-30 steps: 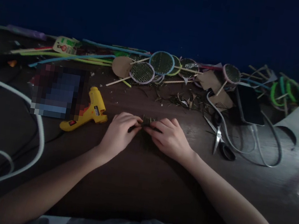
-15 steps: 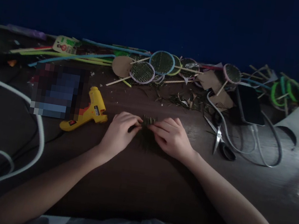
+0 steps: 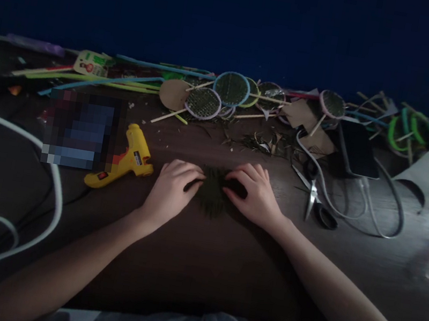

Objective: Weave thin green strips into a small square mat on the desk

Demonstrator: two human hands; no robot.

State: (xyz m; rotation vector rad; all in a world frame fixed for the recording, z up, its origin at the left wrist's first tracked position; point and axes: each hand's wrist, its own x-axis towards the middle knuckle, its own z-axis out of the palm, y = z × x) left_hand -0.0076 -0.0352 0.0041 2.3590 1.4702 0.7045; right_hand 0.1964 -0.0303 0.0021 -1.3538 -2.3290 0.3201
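A small dark green mat (image 3: pixel 213 192) of woven leaf strips, with fringed ends, lies between my two hands. My left hand (image 3: pixel 175 189) pinches its left edge between thumb and fingers. On the opposite side, my right hand (image 3: pixel 254 196) has its thumb and fingertips closed around the right edge, with the fingers bent. How the strips cross is hard to make out in the dim light. To the left of my left hand rests a yellow glue gun (image 3: pixel 137 156). A pair of scissors (image 3: pixel 312 197) with black handles lies to the right of my right hand.
Several small round hoops (image 3: pixel 231 89) with green woven faces lie along the back, among sticks, cardboard (image 3: pixel 301 113) and leaf scraps (image 3: pixel 264 144). A phone (image 3: pixel 358 151) with a grey cable lies at the right. A white cable (image 3: pixel 56 195) loops across the left side.
The woven mat, seen nearly edge-on before, now shows more of its flat face. My right hand has shifted slightly right and its fingers have opened a little; my left hand has barely moved.
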